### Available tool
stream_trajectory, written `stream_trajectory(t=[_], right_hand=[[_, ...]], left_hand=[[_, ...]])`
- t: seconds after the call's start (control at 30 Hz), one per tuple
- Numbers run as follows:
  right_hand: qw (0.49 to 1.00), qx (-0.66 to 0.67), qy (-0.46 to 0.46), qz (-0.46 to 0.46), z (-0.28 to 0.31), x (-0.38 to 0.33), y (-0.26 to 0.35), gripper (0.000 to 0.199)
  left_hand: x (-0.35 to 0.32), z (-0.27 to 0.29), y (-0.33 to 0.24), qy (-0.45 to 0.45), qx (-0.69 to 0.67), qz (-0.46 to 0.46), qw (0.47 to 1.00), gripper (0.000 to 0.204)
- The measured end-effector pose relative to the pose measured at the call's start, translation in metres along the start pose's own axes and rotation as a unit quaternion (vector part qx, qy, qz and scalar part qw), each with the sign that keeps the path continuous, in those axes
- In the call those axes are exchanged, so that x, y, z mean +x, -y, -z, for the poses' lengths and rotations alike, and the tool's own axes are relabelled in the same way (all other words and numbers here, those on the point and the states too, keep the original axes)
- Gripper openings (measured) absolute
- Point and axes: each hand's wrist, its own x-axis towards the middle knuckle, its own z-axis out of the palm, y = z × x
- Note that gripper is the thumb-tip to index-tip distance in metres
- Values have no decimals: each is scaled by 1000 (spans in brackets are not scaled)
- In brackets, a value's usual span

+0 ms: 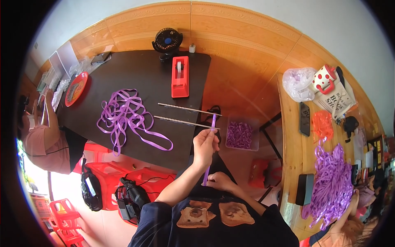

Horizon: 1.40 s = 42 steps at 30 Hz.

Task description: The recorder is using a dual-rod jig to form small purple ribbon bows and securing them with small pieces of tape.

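Observation:
Two slim metal rods point(185, 108), with twisted-looking left parts, lie nearly parallel, their right ends sticking out past the dark table's edge. A purple ribbon point(206, 176) spans the rods' outer ends and runs down toward my body. My left hand point(205, 146) is closed in a pinch on this ribbon just below the lower rod. Closer to my shirt, my right hand point(221, 181) is closed with its fingertips at the ribbon's lower part. A loose tangle of purple ribbon point(123, 117) lies on the table left of the rods.
On the dark table point(148, 74) stand a red tape dispenser point(180, 78), a black fan point(168, 41) and a red plate point(77, 89). Below, a clear bin point(240, 136) holds purple pieces. A wooden table at right carries a ribbon heap point(333, 181). People sit at both sides.

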Motion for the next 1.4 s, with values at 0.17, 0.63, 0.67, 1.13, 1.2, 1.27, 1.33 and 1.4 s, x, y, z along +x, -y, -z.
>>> stream_trajectory(t=[0.17,0.63,0.67,1.13,1.2,1.27,1.33,1.4], right_hand=[[996,79,13,40,13,-7,0,25],[761,-152,-541,325,117,44,78,35],[739,-191,-551,337,118,48,81,36],[699,-269,-543,380,113,55,91,29],[707,-261,-536,380,114,53,94,27],[725,-251,-513,386,116,51,92,27],[732,-245,-506,385,115,48,87,27],[729,-237,-504,396,107,49,95,25]], left_hand=[[-5,5,-4,1,5,6,1000,17],[-33,9,-30,22,18,32,999,18],[-34,9,-30,19,23,36,999,18],[-48,16,-41,69,95,23,993,18],[-51,20,-57,134,223,-28,965,16],[-45,21,-88,209,444,-270,828,9],[-31,7,-129,201,577,-356,707,15],[2,6,-147,197,540,-396,716,9]])
